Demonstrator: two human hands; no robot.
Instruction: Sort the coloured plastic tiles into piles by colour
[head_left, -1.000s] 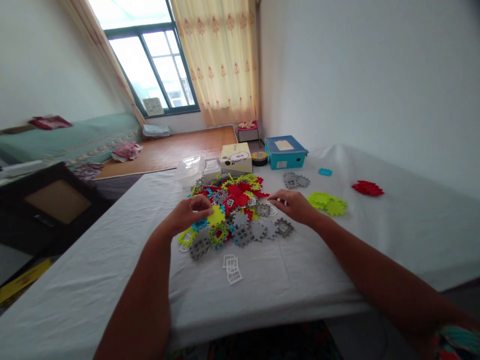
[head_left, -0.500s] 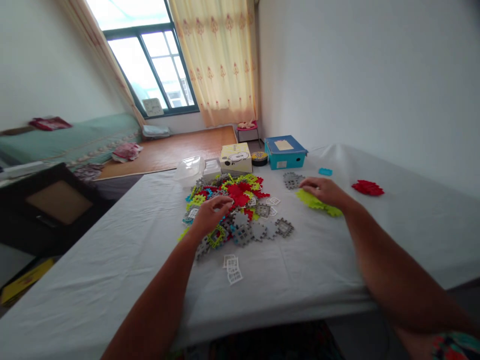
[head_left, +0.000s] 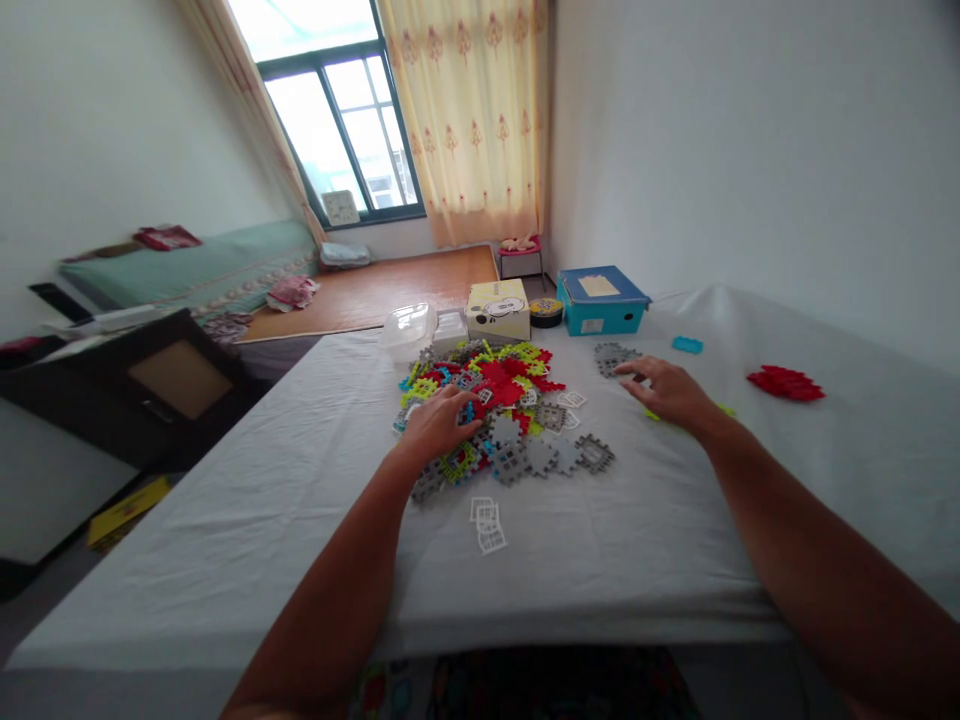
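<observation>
My left hand (head_left: 441,422) reaches over the left part of a mixed pile of interlocking plastic building pieces (head_left: 510,465) in red, lime, grey and blue. Its thumb and fingers are apart, and nothing shows between them. Red pieces (head_left: 502,385) lie just beyond its fingertips. My right hand (head_left: 667,392) hovers with spread fingers beside a small group of grey pieces (head_left: 611,355). Beneath it are lime pieces (head_left: 651,413), largely hidden by the hand and wrist. Whether its fingertips touch the grey pieces is unclear.
White lattice pieces (head_left: 489,528) lie in front of the pile. A red stack (head_left: 786,383) and one blue piece (head_left: 688,345) are at the right. Along the back stand a clear plastic container (head_left: 409,328), a yellow box (head_left: 499,312), a round tin (head_left: 546,313) and a blue box (head_left: 604,302).
The camera has turned left, so everything sits farther right. My left thumb and fingers, close together before, have spread apart. My right hand now covers more of the lime pieces.
</observation>
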